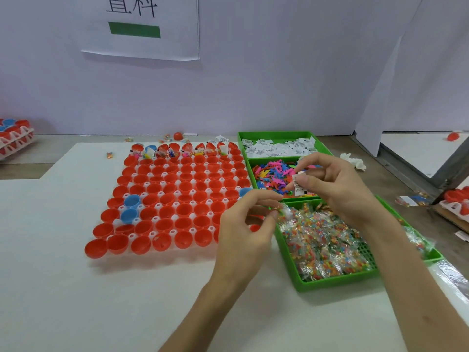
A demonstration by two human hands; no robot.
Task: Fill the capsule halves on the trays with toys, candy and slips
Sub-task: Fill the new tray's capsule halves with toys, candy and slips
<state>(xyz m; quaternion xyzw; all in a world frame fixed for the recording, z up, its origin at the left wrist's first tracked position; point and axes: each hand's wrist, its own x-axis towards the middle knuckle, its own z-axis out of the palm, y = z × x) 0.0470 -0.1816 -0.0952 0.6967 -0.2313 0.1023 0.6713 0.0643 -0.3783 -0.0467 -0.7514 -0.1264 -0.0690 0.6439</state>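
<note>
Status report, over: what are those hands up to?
Left hand pinches candy packet. Right hand pinches paper slip. Only far row of capsule halves filled. Nothing in the way.

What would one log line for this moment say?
left hand pinches candy packet | right hand pinches slip | far row of capsule halves filled

left hand bare | right hand bare | 2 forearms bare | nails short
</note>
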